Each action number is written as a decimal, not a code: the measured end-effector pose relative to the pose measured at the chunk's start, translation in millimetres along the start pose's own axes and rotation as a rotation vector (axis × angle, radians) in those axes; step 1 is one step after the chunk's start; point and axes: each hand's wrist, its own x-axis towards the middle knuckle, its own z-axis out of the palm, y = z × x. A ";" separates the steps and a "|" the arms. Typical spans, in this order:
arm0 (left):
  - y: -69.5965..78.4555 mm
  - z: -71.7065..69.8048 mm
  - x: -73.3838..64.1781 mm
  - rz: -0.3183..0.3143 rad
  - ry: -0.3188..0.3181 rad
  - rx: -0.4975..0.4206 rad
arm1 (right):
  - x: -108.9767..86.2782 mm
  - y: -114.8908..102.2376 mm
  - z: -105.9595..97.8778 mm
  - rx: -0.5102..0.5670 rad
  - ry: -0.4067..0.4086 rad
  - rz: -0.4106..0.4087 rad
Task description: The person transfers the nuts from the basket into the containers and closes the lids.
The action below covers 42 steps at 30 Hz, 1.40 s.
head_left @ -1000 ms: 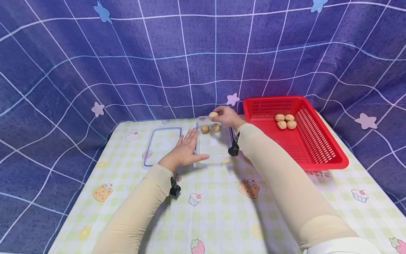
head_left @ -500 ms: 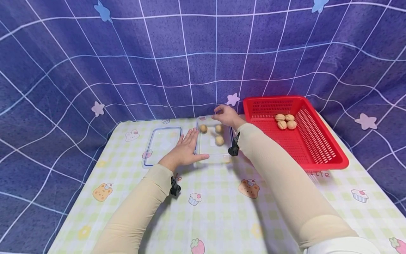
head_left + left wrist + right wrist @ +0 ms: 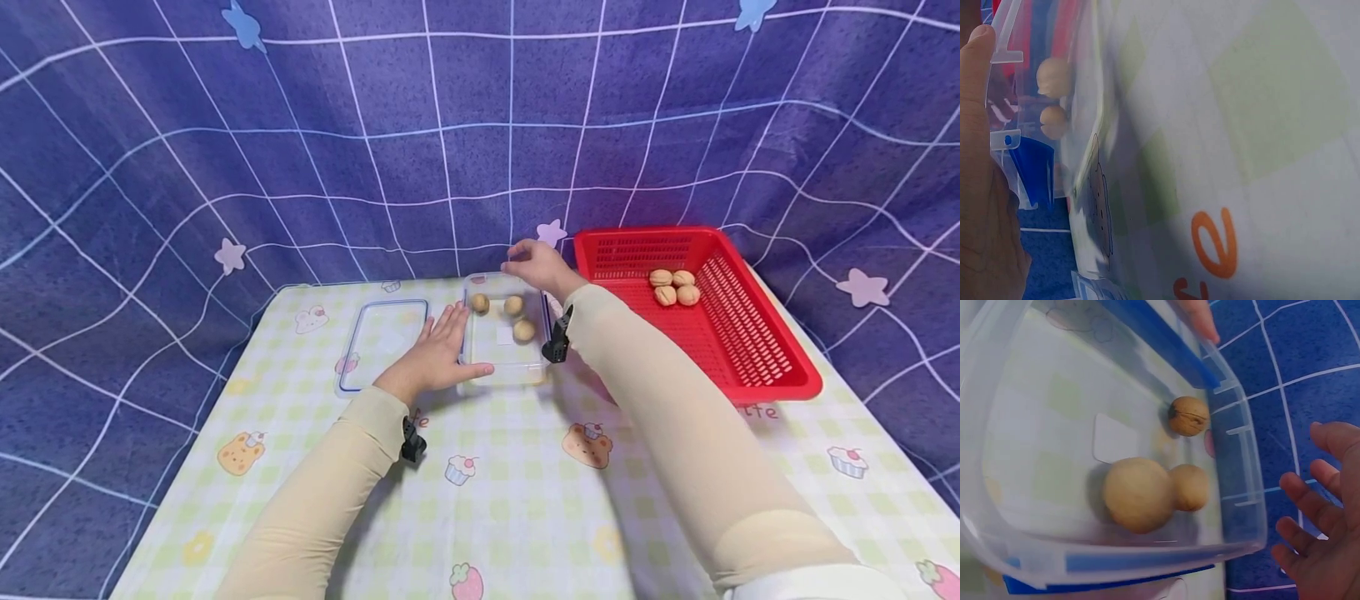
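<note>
A clear plastic food container with blue side clips stands at the back middle of the table. Three walnuts lie in it; in the right wrist view one walnut sits apart while a nearer walnut overlaps another walnut. My left hand rests along the container's left side, fingers straight and thumb stretched over the front rim. Above the container's back right corner hovers my right hand, its fingers relaxed and holding nothing.
To the right stands a red plastic basket with several walnuts grouped inside. The blue-edged container lid lies flat left of the container. A blue grid-patterned curtain hangs behind the table.
The right hand let go of a walnut, which dropped into the container with the other two. They rolled a little, and the right hand rose slightly. The left hand stayed put.
</note>
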 end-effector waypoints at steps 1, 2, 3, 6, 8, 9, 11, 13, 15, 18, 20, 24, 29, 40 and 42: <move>0.4 -0.5 -0.4 -0.001 -0.001 0.002 | -0.4 -1.4 -1.7 0.009 -0.002 0.001; 0.5 -0.8 -0.6 -0.001 0.000 0.003 | -0.8 -2.5 -3.2 0.015 -0.004 0.000; 0.8 -1.0 -0.9 0.000 0.000 0.001 | -1.5 -4.0 -4.8 0.022 -0.006 -0.002; 1.4 -1.4 -1.5 0.001 0.001 -0.004 | -3.5 -7.5 -9.7 0.041 -0.009 -0.016; 1.2 -1.3 -1.4 0.004 0.005 -0.003 | -4.5 -9.9 -13.2 0.056 -0.009 -0.031; 1.3 -1.2 -1.4 0.004 0.004 0.000 | -5.4 -11.2 -15.3 0.070 -0.007 -0.036; 1.3 -1.3 -1.5 0.004 0.005 0.012 | -7.4 -13.0 -19.5 0.103 -0.007 -0.040; 1.0 -0.9 -0.8 0.008 0.008 0.015 | -9.9 -14.2 -24.6 0.128 -0.004 -0.041; 1.5 -1.2 -0.8 0.009 0.009 0.015 | -13.1 -14.4 -30.2 0.134 0.005 -0.045; 1.7 -1.7 -0.9 0.007 0.008 0.009 | -17.2 -12.9 -39.2 0.121 0.031 -0.055; 1.9 -2.0 -1.3 0.000 0.003 0.010 | -19.4 -11.4 -45.3 0.117 0.049 -0.065; 1.5 -1.8 -1.1 -0.008 -0.005 0.011 | -24.2 -7.6 -57.2 0.120 0.075 -0.081; 2.5 -3.3 -1.8 -0.010 0.001 -0.012 | -30.5 0.5 -72.1 0.141 0.094 -0.104; 5.5 -4.0 -0.2 -0.012 0.014 -0.032 | -43.7 28.1 -104.3 0.119 0.185 -0.094; 6.8 -3.2 0.9 -0.025 0.015 -0.035 | -46.9 33.4 -110.0 0.122 0.202 -0.088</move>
